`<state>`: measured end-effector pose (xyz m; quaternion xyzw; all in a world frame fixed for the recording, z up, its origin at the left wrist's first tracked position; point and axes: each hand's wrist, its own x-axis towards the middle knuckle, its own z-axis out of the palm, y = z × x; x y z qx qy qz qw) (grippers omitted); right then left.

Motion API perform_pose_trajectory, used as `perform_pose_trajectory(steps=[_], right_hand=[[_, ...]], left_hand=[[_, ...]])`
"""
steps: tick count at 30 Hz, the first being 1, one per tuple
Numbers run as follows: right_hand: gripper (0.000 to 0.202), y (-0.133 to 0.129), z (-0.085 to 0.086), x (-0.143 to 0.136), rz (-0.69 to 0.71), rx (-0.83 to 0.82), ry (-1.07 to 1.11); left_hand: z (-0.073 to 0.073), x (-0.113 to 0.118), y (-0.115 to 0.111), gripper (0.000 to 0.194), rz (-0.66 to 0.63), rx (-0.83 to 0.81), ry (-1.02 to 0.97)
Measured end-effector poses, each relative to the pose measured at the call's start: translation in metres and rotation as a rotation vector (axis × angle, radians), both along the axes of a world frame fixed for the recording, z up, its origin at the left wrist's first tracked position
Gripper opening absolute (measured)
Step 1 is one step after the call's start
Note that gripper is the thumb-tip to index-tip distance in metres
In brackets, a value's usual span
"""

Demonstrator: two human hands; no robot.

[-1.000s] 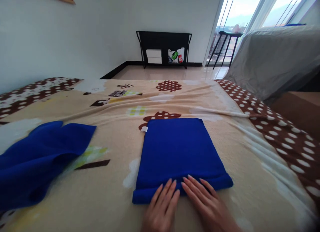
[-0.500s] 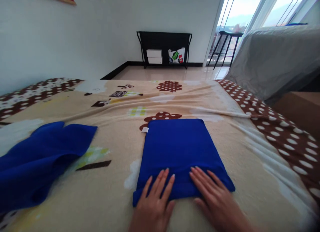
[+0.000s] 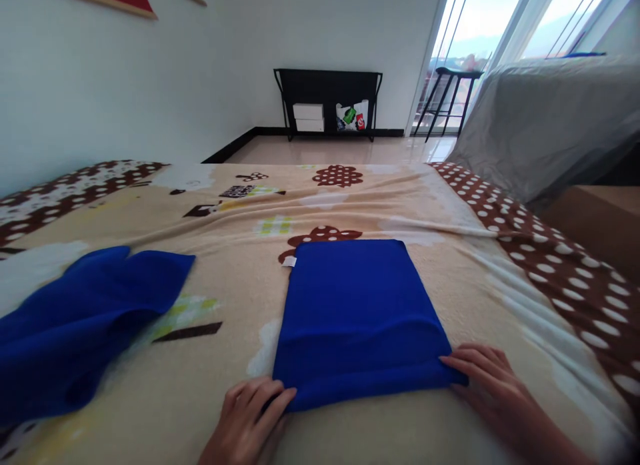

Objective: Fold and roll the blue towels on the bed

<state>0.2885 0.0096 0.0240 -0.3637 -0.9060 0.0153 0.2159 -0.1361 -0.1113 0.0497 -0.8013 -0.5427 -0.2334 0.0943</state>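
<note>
A folded blue cloth (image 3: 357, 305) with a small white tag at its far left side lies flat in front of me, its near edge turned over in a narrow band. My left hand (image 3: 253, 408) pinches the near left corner between thumb and fingers. At the near right corner, my right hand (image 3: 493, 378) grips the cloth the same way, thumb underneath. Both corners are partly hidden by the fingers. Off to the left, apart from both hands, a second blue cloth (image 3: 95, 318) lies loosely crumpled.
Beneath the cloths spreads a beige patterned blanket (image 3: 225, 358) with brown polka-dot borders. Beyond it stand a black rack (image 3: 327, 88) holding white boxes and a bag, and a dark stool (image 3: 450, 95) by the window. A sheet-covered piece (image 3: 560, 111) and a brown box (image 3: 600, 215) are at right.
Both hands have moved outward from lying flat on the near part of the folded cloth to gripping its two near corners. The crumpled cloth has not moved.
</note>
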Motion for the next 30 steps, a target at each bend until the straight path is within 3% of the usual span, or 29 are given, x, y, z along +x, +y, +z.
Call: perform_pose_trajectory(steps=[3, 6, 9, 11, 13, 15, 17, 19, 22, 24, 26, 27, 30], right_hand=[[0.023, 0.004, 0.006, 0.002, 0.023, -0.08, 0.007], [0.022, 0.009, 0.011, 0.001, 0.013, -0.185, -0.019], [0.02, 0.008, 0.009, -0.011, -0.127, -0.08, -0.032], [0.024, 0.0, 0.005, -0.034, -0.282, 0.109, -0.012], [0.036, -0.013, 0.002, -0.068, -0.301, 0.234, 0.011], [0.052, -0.024, 0.001, -0.103, -0.134, 0.223, 0.003], [0.061, -0.027, 0.0, -0.123, 0.036, 0.153, -0.037], [0.061, -0.019, -0.002, -0.117, 0.061, 0.103, -0.094], [0.059, -0.002, -0.005, -0.079, -0.073, 0.083, -0.149], [0.06, 0.004, -0.003, -0.062, -0.158, 0.11, -0.14], [0.061, 0.002, 0.003, -0.068, -0.171, 0.156, -0.111], [0.061, -0.002, 0.007, -0.078, -0.149, 0.168, -0.106], [0.059, -0.008, 0.019, -0.114, 0.008, 0.131, -0.146]], left_hand=[[0.004, -0.006, 0.002, 0.027, -0.022, -0.07, -0.115], [0.005, -0.015, 0.009, 0.019, 0.007, -0.124, -0.107], [0.0, -0.009, 0.018, 0.019, 0.142, -0.046, 0.014], [-0.003, 0.016, 0.024, 0.023, 0.301, 0.074, 0.105], [-0.007, 0.053, 0.031, 0.028, 0.367, 0.156, 0.133], [-0.012, 0.09, 0.039, 0.034, 0.276, 0.174, 0.106], [-0.017, 0.108, 0.045, 0.041, 0.162, 0.157, 0.111], [-0.022, 0.098, 0.047, 0.043, 0.141, 0.11, 0.176], [-0.026, 0.054, 0.039, 0.049, 0.2, 0.015, 0.245], [-0.024, 0.035, 0.033, 0.053, 0.305, 0.022, 0.235], [-0.018, 0.039, 0.034, 0.057, 0.36, 0.058, 0.217], [-0.014, 0.048, 0.038, 0.058, 0.328, 0.061, 0.214], [-0.003, 0.078, 0.054, 0.054, 0.05, -0.024, 0.26]])
